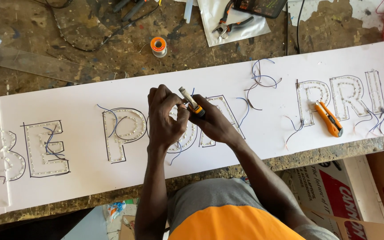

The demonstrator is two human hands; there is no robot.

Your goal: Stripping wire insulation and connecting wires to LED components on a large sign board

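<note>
Here the utility knife (192,102) sits gripped between both hands, left hand (163,119) and right hand (214,124)

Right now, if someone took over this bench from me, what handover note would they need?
Left hand: fingers pinch a thin wire over the middle letter outline.
Right hand: grips an orange-and-black utility knife, blade end up, against the left fingers.
White sign board: letter outlines filled with small lights; loose blue wires stick out at several letters.
Second orange cutter lies on the board to the right.
Wire ends remain loose.

Long white sign board (254,89) spans bench; perhaps red-white carton (334,191) below
</note>
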